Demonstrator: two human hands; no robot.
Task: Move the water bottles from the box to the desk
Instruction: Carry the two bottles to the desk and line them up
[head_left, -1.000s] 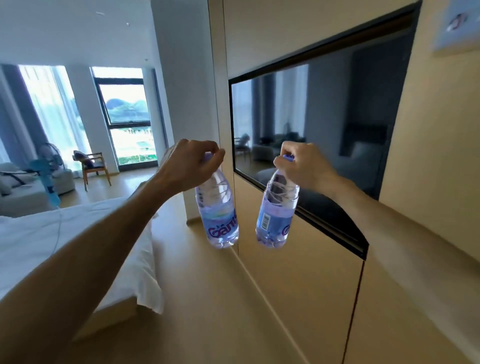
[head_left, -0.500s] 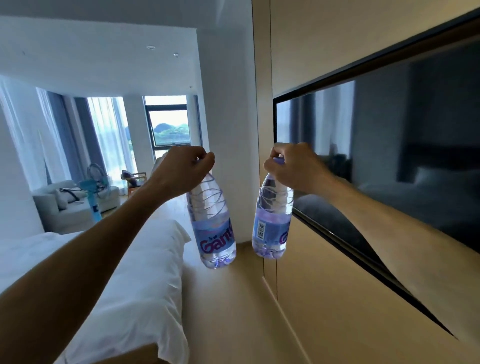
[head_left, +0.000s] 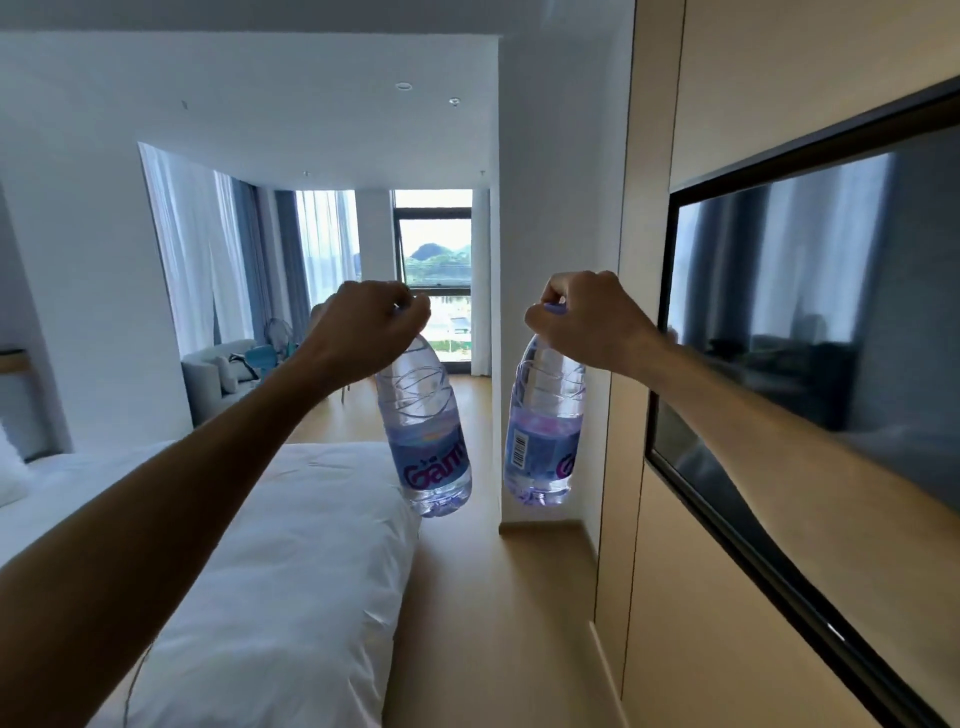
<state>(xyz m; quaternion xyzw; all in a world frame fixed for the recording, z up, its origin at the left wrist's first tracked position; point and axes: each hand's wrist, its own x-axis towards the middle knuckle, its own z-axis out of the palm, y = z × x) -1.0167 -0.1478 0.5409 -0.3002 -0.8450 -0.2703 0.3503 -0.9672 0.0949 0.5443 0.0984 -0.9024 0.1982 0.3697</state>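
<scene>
Two clear water bottles with blue and purple labels hang in front of me at chest height. My left hand (head_left: 363, 325) grips the cap end of the left bottle (head_left: 426, 436), which tilts slightly with its base to the right. My right hand (head_left: 584, 322) grips the cap of the right bottle (head_left: 545, 431), which hangs almost upright with its barcode facing me. The two bottles are apart, a small gap between them. Neither the box nor the desk is in view.
A white bed (head_left: 249, 561) fills the lower left. A wood-panelled wall with a black TV screen (head_left: 810, 332) runs along the right. A wooden-floor aisle (head_left: 498, 613) leads ahead past a white pillar (head_left: 556, 208) to a sofa (head_left: 218, 374) and window (head_left: 436, 270).
My view has swung left from the TV wall toward the aisle and window. Both hands have kept the bottles held up in front, and more of the bed and room shows now.
</scene>
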